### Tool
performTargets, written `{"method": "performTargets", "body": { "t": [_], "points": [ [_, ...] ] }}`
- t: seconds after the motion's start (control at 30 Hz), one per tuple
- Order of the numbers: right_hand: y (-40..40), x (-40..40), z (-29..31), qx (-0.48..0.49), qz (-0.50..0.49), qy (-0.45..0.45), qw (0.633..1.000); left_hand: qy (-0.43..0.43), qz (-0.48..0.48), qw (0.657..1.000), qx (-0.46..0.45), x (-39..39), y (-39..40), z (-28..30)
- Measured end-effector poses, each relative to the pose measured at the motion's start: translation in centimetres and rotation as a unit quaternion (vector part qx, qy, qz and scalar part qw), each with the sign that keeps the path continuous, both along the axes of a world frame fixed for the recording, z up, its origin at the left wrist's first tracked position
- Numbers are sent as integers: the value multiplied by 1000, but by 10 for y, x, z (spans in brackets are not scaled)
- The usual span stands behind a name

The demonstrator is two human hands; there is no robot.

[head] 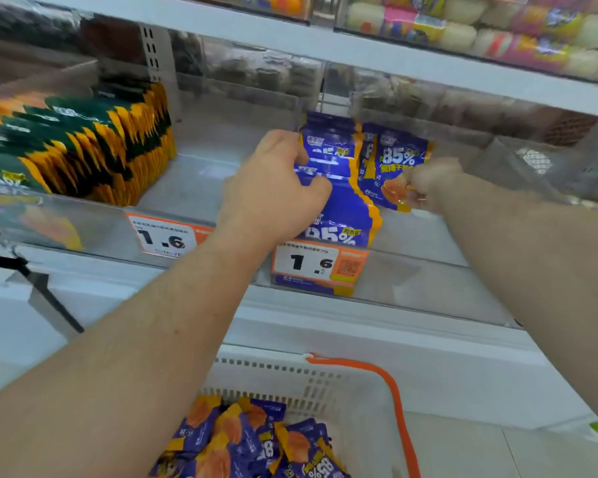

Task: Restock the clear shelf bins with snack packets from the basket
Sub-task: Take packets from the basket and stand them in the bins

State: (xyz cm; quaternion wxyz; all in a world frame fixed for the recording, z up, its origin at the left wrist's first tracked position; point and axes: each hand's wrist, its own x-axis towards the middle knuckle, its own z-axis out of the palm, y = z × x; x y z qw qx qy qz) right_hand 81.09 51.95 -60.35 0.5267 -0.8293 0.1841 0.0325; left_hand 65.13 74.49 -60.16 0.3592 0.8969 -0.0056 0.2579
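I find the right hand (428,186) motion-blurred; its fingers pinch the lower corner of one purple packet (399,167) inside the clear bin (428,284). My left hand (273,191) curls round a stack of purple packets (339,188) standing in that bin. The basket (325,381) below is cut off by the frame edge, with more packets inside.

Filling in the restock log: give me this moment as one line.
left hand: grips blue-and-yellow snack packets in clear shelf bin | right hand: pinches one blue-and-yellow packet | white plastic basket: packets remain
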Motion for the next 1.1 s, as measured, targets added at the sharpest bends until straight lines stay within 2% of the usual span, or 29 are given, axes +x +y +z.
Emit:
{"method": "performTargets", "body": {
  "t": [0.1,0.2,0.3,0.53,0.67,0.8,0.87,0.93,1.0,1.03,1.1],
  "points": [
    [12,3,2,-58,13,-26,998,-7,-1,1000,1,-1,0,-1],
    [22,8,0,-60,41,-64,995,-7,-1,1000,-1,-2,-1,0],
    [25,12,-7,-90,41,-61,993,1,8,1000,6,-3,-1,1],
    [-7,38,-22,-66,102,-45,992,8,1,1000,9,-6,-2,4],
    [7,4,-5,-95,54,-56,993,3,-1,1000,-3,-6,-2,5],
    [17,-39,15,-137,-16,-142,980,7,-13,998,-58,-10,-1,11],
    [30,-74,29,-145,-50,-217,964,-46,-33,997,-53,-19,0,15],
    [41,-116,35,-109,-67,-299,946,-158,-38,986,19,-37,-7,17],
    [50,-160,27,-76,-68,-370,923,-265,-61,961,41,-64,-19,12],
    [54,-182,19,-68,-58,-394,915,-288,-78,954,34,-78,-25,4],
    [59,-215,-7,-45,-9,-423,905,-260,-113,959,10,-100,-31,-24]
  ]
}}
